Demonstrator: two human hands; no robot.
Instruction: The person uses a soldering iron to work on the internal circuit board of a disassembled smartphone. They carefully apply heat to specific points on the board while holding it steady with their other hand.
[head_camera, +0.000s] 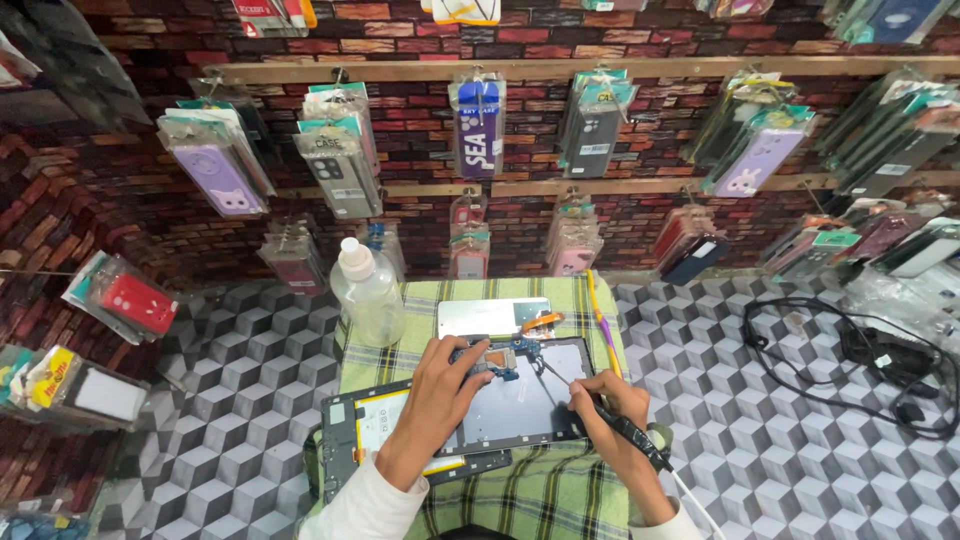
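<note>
An opened tablet (520, 405) with its back off lies on a green checked cloth (540, 490). My left hand (440, 395) rests on the tablet, its fingertips pressing beside a small blue circuit board (497, 358) near the top edge. My right hand (610, 405) grips a black pen-shaped tool (625, 432) with a white cord; its thin metal tip points at the circuit board. A silver panel (490, 316) with an orange ribbon cable (541, 322) lies just beyond the tablet.
A clear plastic bottle (367, 292) with a white nozzle stands at the cloth's far left corner. A black coiled cable (850, 365) lies on the cube-patterned counter (250, 400) to the right. Packaged phone cases (478, 125) hang on the brick-patterned wall. Thin coloured sticks (603, 325) lie along the cloth's right edge.
</note>
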